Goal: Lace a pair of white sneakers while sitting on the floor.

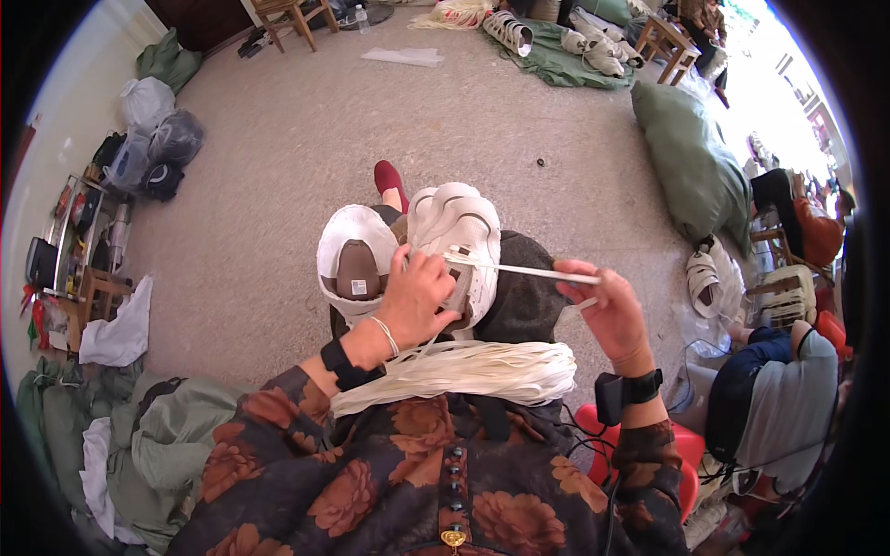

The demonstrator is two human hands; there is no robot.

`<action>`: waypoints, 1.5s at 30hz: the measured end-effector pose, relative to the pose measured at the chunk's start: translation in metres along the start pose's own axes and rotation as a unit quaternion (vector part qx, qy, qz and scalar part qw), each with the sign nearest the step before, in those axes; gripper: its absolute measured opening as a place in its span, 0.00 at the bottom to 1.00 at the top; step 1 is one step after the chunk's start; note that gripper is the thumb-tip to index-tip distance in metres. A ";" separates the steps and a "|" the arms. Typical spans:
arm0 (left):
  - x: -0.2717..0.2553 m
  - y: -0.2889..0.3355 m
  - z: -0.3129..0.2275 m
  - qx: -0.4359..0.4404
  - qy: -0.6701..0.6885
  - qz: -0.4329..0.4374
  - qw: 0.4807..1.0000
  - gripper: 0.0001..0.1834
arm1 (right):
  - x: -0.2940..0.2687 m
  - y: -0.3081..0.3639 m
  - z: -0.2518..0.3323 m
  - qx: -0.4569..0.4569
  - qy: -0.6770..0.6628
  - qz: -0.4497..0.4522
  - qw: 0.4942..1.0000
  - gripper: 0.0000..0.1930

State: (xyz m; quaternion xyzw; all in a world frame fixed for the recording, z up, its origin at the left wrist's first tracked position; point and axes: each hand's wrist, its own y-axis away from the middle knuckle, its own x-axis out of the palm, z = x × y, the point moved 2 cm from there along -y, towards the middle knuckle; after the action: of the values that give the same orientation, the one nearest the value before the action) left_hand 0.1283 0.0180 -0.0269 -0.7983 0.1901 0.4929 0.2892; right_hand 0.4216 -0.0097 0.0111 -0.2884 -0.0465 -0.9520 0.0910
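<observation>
Dark floral sleeves (283, 403), black wristbands (343, 364)

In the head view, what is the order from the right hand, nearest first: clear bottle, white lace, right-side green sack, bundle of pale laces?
1. White lace: held in the right hand.
2. Bundle of pale laces: on the lap, leftward.
3. Right-side green sack: on the floor, ahead and right.
4. Clear bottle: far ahead, left.

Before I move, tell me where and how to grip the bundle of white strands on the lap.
The bundle of white strands is probably best gripped around its right half, from above: it lies left to right, top exposed, while the left wristband crowds its left end.
</observation>
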 end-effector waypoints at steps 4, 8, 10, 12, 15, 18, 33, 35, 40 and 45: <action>0.012 -0.001 -0.004 0.006 -0.063 -0.018 0.998 0.11 | -0.032 -0.001 0.005 -0.038 -0.182 0.007 0.983 0.20; 0.005 -0.001 -0.014 -0.019 -0.037 -0.023 0.999 0.12 | -0.055 0.010 0.007 -0.037 -0.226 -0.006 0.973 0.19; 0.006 0.005 -0.018 -0.024 -0.037 -0.023 0.999 0.13 | -0.061 0.012 0.011 -0.058 -0.197 -0.065 0.976 0.15; 0.011 0.014 -0.023 0.003 -0.056 -0.021 0.998 0.12 | -0.061 0.013 0.019 -0.065 -0.192 -0.082 0.976 0.14; 0.022 0.023 -0.013 0.015 -0.115 -0.016 0.993 0.11 | -0.061 0.011 0.030 -0.083 -0.182 -0.094 0.975 0.12; 0.018 0.023 -0.011 0.013 -0.057 -0.038 0.998 0.07 | -0.074 0.009 0.036 -0.094 -0.180 -0.096 0.974 0.11; 0.009 -0.016 0.010 0.007 -0.041 -0.106 0.993 0.10 | -0.196 0.071 0.085 -0.154 -0.160 -0.172 0.960 0.16; 0.018 -0.024 0.008 0.016 -0.029 -0.108 0.994 0.09 | -0.205 0.081 0.093 -0.153 -0.153 -0.167 0.962 0.17; 0.026 -0.029 0.012 0.032 -0.096 -0.101 0.990 0.06 | -0.235 0.099 0.120 -0.180 -0.142 -0.252 0.940 0.14; 0.013 -0.033 0.019 0.139 -0.106 -0.110 0.978 0.04 | -0.293 0.116 0.109 -0.170 -0.077 -0.266 0.946 0.07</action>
State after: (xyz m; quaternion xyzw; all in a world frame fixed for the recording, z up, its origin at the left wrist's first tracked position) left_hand 0.1404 0.0549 -0.0359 -0.7097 0.1361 0.5083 0.4685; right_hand 0.7428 -0.0649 -0.0575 -0.3496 0.0339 -0.9102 -0.2194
